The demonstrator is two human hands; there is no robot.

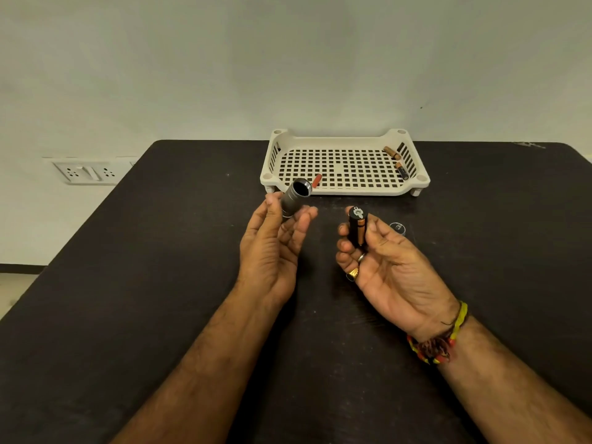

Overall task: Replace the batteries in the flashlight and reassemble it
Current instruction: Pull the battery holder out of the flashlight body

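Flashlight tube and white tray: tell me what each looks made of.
The grey cylindrical flashlight tube in the left hand looks like metal with a matte finish, judging by its bright machined rim. The white perforated tray looks like moulded plastic: slightly glossy, with a uniform grid and rounded corners.

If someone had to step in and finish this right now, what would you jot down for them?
Left hand: holds the grey flashlight body, open end up and empty.
Right hand: holds the battery holder, loaded with batteries.
End cap: on the table, just beyond the right hand.
Tray: holds loose batteries at its right side and one red one near the front.
Done: flashlight opened, holder filled.
Left: slide the holder into the body, then screw on the cap.
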